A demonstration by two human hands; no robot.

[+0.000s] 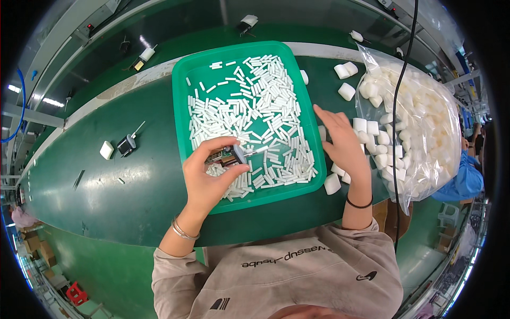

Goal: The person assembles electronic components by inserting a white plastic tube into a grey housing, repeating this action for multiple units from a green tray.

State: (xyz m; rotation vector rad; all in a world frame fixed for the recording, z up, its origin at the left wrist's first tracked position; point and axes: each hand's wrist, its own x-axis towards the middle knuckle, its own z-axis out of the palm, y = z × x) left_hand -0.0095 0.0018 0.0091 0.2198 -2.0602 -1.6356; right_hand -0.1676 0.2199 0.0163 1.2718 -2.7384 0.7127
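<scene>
My left hand (pixel 204 175) pinches a small dark electronic device (pixel 229 156) above the near part of the green tray (pixel 179 114). Part of its circuit board shows, and a thin stem with a white sleeve (pixel 257 151) points right from it. Many short white tubes (pixel 212 114) lie loose in the tray. Just past the tray's right rim is my right hand (pixel 345 149), its fingers stretched out and apart. A white foam plug (pixel 322 133) sits between its fingers and the rim; whether they touch is unclear. More white foam plugs (pixel 332 184) lie around that hand.
A clear plastic bag (pixel 435 127) full of foam plugs spills open at the right, with a black cable (pixel 399 101) hanging across it. Another dark device (pixel 127 145) and a white plug (pixel 107 150) lie left of the tray. Similar devices (pixel 248 23) rest along the far belt.
</scene>
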